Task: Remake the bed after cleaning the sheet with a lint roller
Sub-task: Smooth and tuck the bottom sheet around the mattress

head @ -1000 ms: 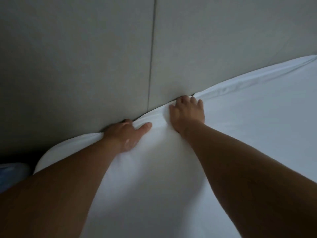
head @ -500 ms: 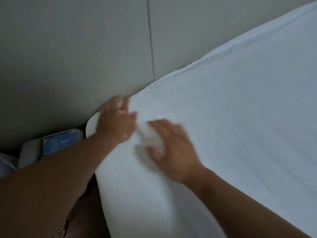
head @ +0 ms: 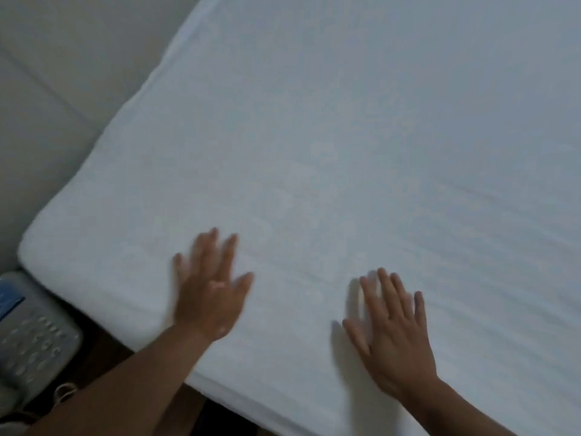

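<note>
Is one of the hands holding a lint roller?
No, the left hand and the right hand are both open with fingers spread over the white sheet, holding nothing.

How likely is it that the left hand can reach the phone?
Probably yes: the left hand is open over the sheet near the edge, with nothing between it and the phone.

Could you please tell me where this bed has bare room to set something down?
The white bed sheet lies bare from the beige padded headboard across to the right, beyond the left hand and right hand. Crowded only at the near edge, where those hands spread flat; a grey keypad telephone sits beside the bed's corner.
</note>
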